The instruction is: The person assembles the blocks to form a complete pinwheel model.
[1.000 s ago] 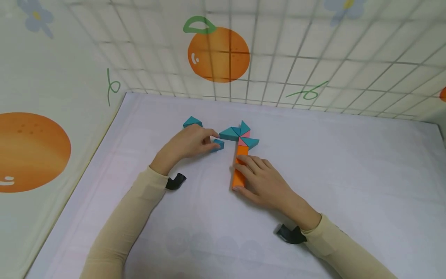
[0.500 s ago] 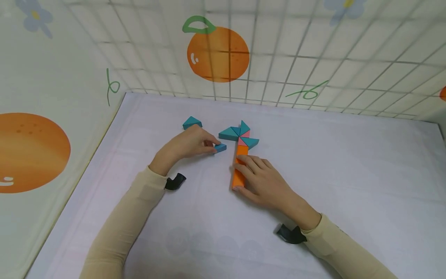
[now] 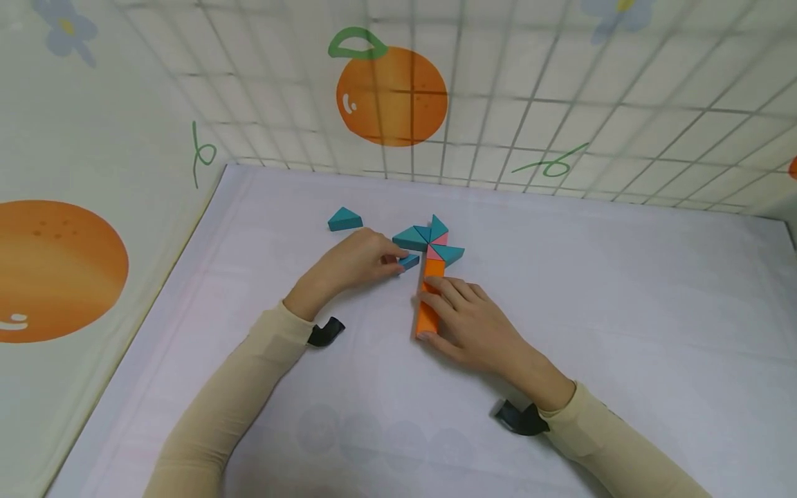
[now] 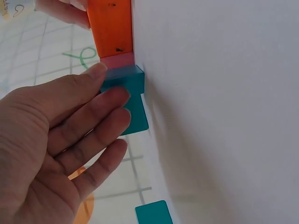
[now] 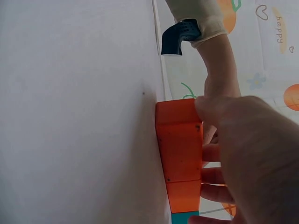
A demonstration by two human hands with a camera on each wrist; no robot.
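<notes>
My left hand pinches a small blue triangular block between thumb and fingers, just left of the pinwheel's stem. The pinwheel shape lies flat on the table, with teal triangular blocks and pink triangles meeting at one centre. Its stem is a strip of orange blocks pointing towards me. My right hand rests on this strip, fingers across its top and thumb at the near end, as the right wrist view also shows. Whether the blue block touches the pinwheel cannot be told.
A loose teal triangular block lies behind my left hand, apart from the pinwheel. The white table meets a wall printed with grid lines and oranges at the back. Another printed wall stands at the left.
The left hand has shifted right with the blue block, bringing it close to the orange strip. The block has turned in its fingers. The right hand has stayed in place.
</notes>
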